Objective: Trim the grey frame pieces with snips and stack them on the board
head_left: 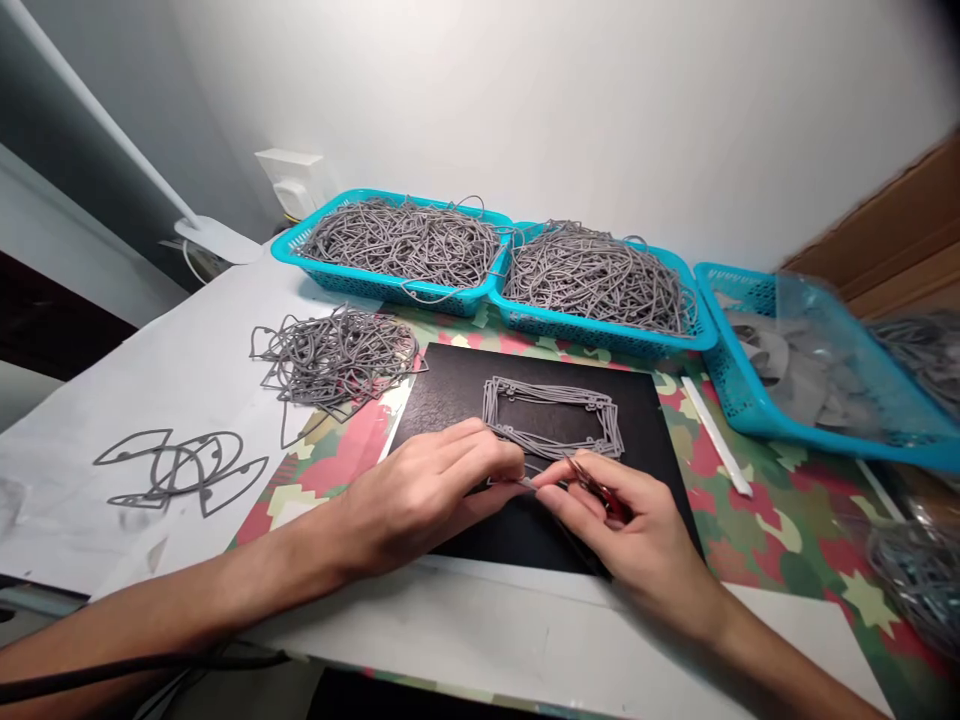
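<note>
My left hand (431, 490) is closed in a pinch on a thin grey rubber gasket (529, 484), mostly hidden by the fingers. Thumb and forefinger of my right hand (637, 525) meet at the same piece, fingertips close to my left ones. Tucked in the right palm is a small red-handled tool (616, 505) with a metal tip, perhaps snips or tweezers. Both hands are over a black mat (450, 385). Just beyond them lies a rectangular stack of grey gaskets (551, 390) with small loops at its corners.
Two blue baskets (480, 297) at the back brim with tangled grey gaskets. A third blue basket (716, 385) at right holds grey scraps and clear plastic. Left of the mat are a gasket heap (341, 360) and several loose gaskets (184, 480). A white strip (716, 437) lies right.
</note>
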Tool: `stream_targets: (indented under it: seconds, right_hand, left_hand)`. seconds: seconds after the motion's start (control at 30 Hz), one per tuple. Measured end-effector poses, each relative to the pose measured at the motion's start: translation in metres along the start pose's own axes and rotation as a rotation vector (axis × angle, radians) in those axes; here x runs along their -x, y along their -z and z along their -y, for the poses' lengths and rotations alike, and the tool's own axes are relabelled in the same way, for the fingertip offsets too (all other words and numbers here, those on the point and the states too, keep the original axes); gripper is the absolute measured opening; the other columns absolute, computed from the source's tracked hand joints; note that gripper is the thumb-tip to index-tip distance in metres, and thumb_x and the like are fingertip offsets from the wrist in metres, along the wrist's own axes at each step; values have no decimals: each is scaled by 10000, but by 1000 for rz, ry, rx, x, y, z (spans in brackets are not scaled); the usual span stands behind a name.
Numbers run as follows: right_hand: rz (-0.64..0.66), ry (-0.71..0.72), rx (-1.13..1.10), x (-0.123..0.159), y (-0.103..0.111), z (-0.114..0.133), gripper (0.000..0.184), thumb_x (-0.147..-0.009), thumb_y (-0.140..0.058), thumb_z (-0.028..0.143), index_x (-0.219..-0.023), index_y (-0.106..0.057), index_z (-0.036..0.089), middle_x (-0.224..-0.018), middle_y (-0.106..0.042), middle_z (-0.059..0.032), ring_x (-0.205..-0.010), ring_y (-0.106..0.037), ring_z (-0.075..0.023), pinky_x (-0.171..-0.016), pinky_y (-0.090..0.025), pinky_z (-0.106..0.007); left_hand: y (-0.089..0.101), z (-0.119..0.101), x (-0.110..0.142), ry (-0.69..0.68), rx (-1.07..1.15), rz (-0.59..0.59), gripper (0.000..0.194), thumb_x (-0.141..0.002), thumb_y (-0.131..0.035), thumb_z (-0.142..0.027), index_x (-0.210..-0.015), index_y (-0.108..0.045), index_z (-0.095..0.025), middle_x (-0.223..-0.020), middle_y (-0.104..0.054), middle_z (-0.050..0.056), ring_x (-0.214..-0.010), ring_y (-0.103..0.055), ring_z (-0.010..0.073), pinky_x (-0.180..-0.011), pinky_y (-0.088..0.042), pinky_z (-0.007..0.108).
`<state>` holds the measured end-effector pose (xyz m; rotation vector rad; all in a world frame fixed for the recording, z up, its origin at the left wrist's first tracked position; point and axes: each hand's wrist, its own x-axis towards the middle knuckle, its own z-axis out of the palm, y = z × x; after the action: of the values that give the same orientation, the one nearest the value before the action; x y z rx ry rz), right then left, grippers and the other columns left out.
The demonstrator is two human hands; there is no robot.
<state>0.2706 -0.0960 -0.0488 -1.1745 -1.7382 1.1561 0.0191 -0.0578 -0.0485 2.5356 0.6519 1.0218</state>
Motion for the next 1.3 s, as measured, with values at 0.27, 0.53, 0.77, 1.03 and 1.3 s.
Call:
stream_targets:
  seconds: [0.27, 0.53, 0.77, 1.03, 1.3]
  right_hand:
    - [-20, 56, 16, -3, 1, 0, 119, -1021, -849, 325, -1045, -863, 210, -711, -482, 73, -610, -443, -104, -563, -350, -253]
    - [-59, 149, 119, -3, 0, 1, 127, -1053, -783, 264, -959, -830, 193, -687, -536, 57, -589, -446, -113, -553, -377, -258]
    - [-123, 185, 180, -2, 2, 7, 89, -1044, -746, 208, -957, -763, 200, -701, -502, 71, -567, -414, -105, -518, -353, -247]
    - [-74, 158, 175, 0, 2, 1, 107, -1117, -675, 263, -1032, -717, 215, -783, -564, 48, -603, -453, -111, -535, -375, -252]
    - [-13, 59, 75, 0, 2, 5, 165, -1130, -658, 310, -998, -698, 218, -777, -562, 44, -635, -487, -117, -542, -388, -240]
  left_hand:
    - [-1, -1, 2, -22, -3, 29, 161, -1121, -663, -73, -1232, -600, -173, -988, -744, 32, -856, -713, 156, -791, -574, 247]
    - [-2, -2, 4, 120, -37, 49, 104, -1133, -687, -192, -1203, -614, -216, -1034, -726, 16, -793, -689, 133, -713, -557, 227]
    - [5, -5, 0, 286, 71, 49, 102, -1073, -776, -231, -1059, -677, -210, -905, -635, -34, -742, -618, 108, -674, -516, 200]
    - [2, -17, -9, 673, 589, 112, 230, -1067, -771, -380, -1003, -804, -162, -834, -789, 17, -735, -710, 129, -654, -580, 199]
    - [-6, -15, -16, 892, 955, -20, 281, -916, -952, -407, -1026, -857, -165, -937, -855, 50, -814, -782, 165, -664, -637, 203]
